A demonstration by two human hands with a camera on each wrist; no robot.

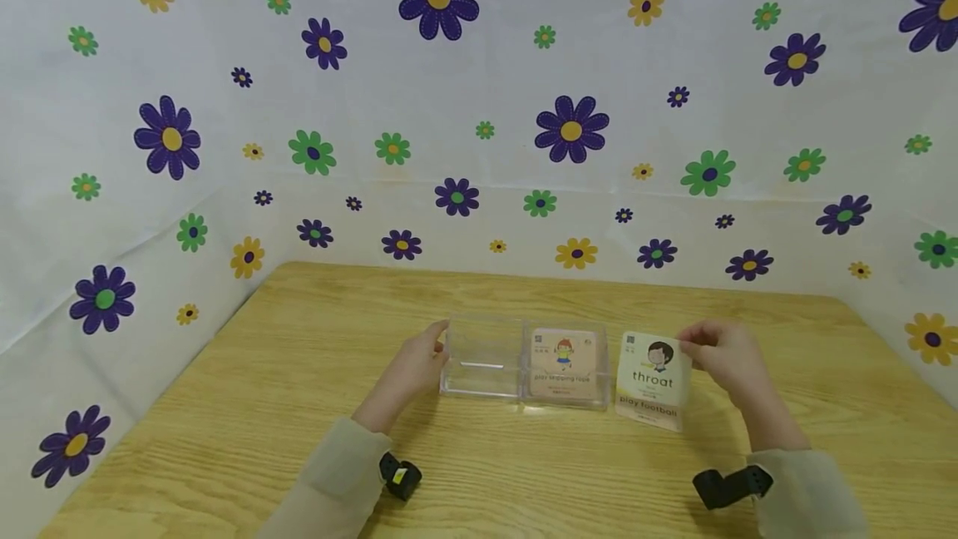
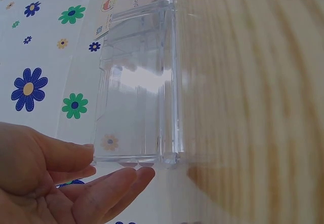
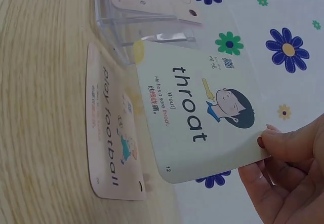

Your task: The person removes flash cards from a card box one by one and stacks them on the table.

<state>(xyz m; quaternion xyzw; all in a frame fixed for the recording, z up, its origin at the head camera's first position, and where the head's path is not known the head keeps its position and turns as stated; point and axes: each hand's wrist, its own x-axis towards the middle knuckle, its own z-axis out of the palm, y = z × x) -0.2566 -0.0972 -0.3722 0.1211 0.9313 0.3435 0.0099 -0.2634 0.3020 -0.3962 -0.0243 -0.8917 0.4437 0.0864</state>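
A clear plastic box (image 1: 482, 396) with two compartments rests on the table. At its left end, my left hand (image 1: 422, 358) touches the end wall, with thumb near a corner and fingers fairly straight in the left wrist view. Pink cards, the front one a "play skipping rope" card (image 1: 563, 360), fill the right compartment; the left one holds no cards. Between thumb and fingers, my right hand (image 1: 722, 356) pinches the corner of a "throat" card (image 3: 200, 112). Behind it, partly covered, a pink "play football" card (image 3: 111, 133) is on the table beside the box.
The wooden table (image 1: 479, 472) extends around the box. White cloth (image 1: 509, 73) printed with flowers hangs at the back and sides. Each wrist has a black strap device, one by the left sleeve (image 1: 340, 456) and one by the right sleeve (image 1: 804, 489).
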